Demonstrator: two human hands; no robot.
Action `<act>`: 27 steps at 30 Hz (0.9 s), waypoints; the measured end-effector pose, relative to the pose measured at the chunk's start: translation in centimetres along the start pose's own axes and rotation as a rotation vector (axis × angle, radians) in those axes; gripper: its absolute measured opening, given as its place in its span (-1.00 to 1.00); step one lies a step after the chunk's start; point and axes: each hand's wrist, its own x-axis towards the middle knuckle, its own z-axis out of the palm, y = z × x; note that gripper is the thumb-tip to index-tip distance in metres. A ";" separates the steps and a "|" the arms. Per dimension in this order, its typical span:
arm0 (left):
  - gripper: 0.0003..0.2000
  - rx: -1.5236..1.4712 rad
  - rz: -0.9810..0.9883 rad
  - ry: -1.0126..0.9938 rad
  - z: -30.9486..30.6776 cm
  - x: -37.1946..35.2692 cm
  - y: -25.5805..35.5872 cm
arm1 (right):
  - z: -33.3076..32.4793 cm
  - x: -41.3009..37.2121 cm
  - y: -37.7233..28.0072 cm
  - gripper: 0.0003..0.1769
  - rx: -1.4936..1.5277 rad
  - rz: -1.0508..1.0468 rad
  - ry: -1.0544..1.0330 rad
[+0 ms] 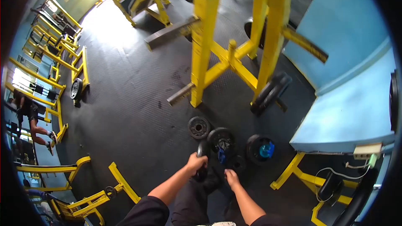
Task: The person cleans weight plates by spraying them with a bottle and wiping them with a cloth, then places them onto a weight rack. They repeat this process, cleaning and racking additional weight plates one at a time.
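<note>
My left hand [196, 163] is closed around the rim of a black weight plate [202, 147], which stands on edge above the floor in front of my legs. To its right, my right hand [231, 178] has its fingers curled together near a small plate [238, 164]; whatever they may hold is hidden. Just ahead lie another plate [199, 127] with a centre hole and a larger plate [222, 137]. A blue item [221, 155], too blurred to name, is between my hands. Further right, a blue bottle [266, 150] stands over a plate [253, 144].
A yellow plate rack [202, 50] with bare pegs rises ahead, a plate [272, 93] hanging low on its right. Blue wall and ledge [343, 121] bound the right side. Yellow machines [79, 69] line the left, where a person [33, 119] is exercising.
</note>
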 end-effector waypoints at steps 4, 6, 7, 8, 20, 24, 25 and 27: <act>-0.83 0.061 -0.024 -0.065 -4.1 -12.4 6.3 | 4.8 -7.9 -10.0 -0.23 0.416 0.532 -0.061; -0.76 0.106 -0.019 -0.089 -6.5 -18.9 10.9 | 7.9 -9.4 -13.6 -0.09 0.403 0.476 -0.287; -0.71 0.102 -0.006 -0.120 -7.4 -22.1 12.8 | 9.0 -10.4 -15.2 0.04 0.390 0.437 -0.482; -0.70 0.120 0.019 -0.146 -8.8 -24.5 14.6 | 10.9 -10.6 -17.2 0.04 0.381 0.400 -0.507; -0.70 -0.519 0.529 0.111 -25.2 -37.1 25.2 | 21.7 -16.9 -50.4 -0.59 0.225 -0.248 -1.178; -0.66 -0.526 0.667 0.223 -30.9 -31.2 27.0 | 26.5 -15.3 -58.9 -0.63 -0.006 -0.430 -1.076; -0.61 -0.531 0.735 0.277 -32.4 -28.9 27.6 | 28.0 -14.8 -61.0 -0.63 -0.028 -0.462 -1.097; -0.57 -0.540 0.811 0.340 -36.3 -24.5 30.2 | 31.0 -13.3 -64.4 -0.64 -0.092 -0.521 -1.011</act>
